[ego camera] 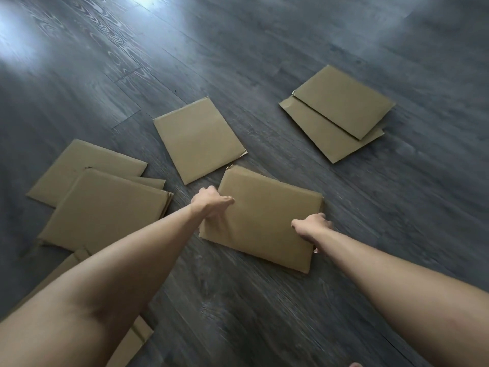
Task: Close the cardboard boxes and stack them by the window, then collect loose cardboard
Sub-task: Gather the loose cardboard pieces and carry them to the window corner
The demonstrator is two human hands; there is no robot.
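1. On the dark grey wood-grain floor (291, 62), flattened cardboard pieces lie scattered; the one being handled, the near cardboard piece (264, 221), sits just right of centre.
2. The left hand (211, 203) grips that piece at its nine o'clock edge, thumb lying on top and the fingers curled under the edge.
3. The right hand (312, 226) grips the same piece at its four o'clock edge, fingers curled around the rim.
4. At twelve o'clock from the held piece, just beside it, lies a single flat piece (198, 140); a torn corner shows at its lower right.
5. At two o'clock, well apart, a pair of overlapping pieces (338, 112) rests with the upper one shifted off the lower.
6. At nine o'clock sits a loose pile of pieces (100, 197), fanned unevenly.
7. At seven o'clock, more cardboard (137, 337) pokes out from under the left forearm.
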